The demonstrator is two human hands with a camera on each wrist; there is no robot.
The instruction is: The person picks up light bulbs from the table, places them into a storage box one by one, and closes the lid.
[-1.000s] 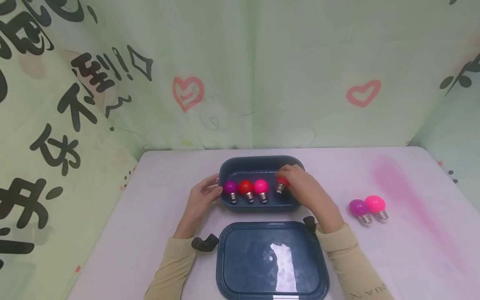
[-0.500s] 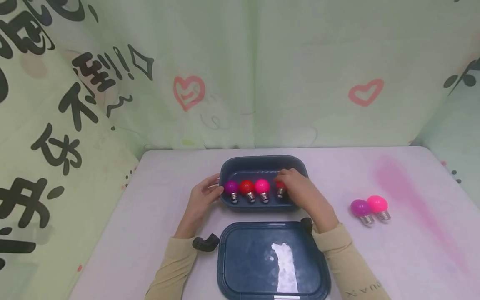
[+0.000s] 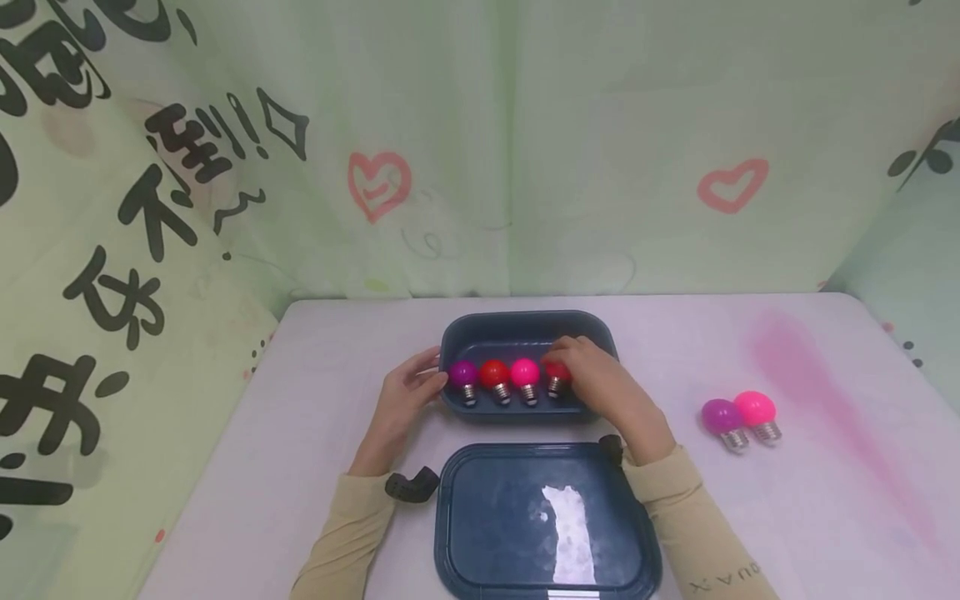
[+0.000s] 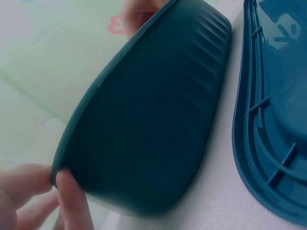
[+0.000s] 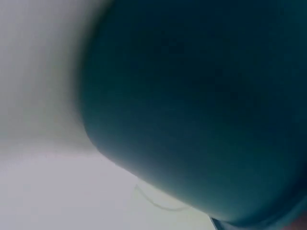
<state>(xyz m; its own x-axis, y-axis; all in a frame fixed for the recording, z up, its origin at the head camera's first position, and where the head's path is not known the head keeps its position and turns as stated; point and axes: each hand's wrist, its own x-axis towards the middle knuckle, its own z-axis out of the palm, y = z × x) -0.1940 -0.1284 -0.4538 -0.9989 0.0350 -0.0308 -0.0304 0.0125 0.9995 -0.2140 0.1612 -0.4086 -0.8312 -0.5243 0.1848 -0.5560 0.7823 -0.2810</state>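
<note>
A dark blue plastic box (image 3: 525, 323) stands on the table, holding a row of light bulbs with their metal screw bases toward me. A purple bulb (image 3: 463, 373) is leftmost, then a red bulb (image 3: 494, 374) and a pink bulb (image 3: 525, 372). My left hand (image 3: 405, 402) pinches the box's left rim, thumb outside, as the left wrist view also shows. Reaching over the right side, my right hand (image 3: 596, 375) holds another red bulb (image 3: 556, 385) beside the pink one. Its fingers partly cover that bulb's globe. The right wrist view shows mainly the box's outer wall (image 5: 192, 120).
In front of the box lies a dark blue lid (image 3: 510, 533), its ribbed edge visible in the left wrist view. To the right on the white table are a purple bulb (image 3: 722, 416) and a pink bulb (image 3: 755, 407), side by side. A printed curtain (image 3: 562, 167) hangs behind.
My right hand has slid the held red bulb a little leftward, closer to the pink bulb in the row, and the bulb's base has straightened. My left hand stays on the rim.
</note>
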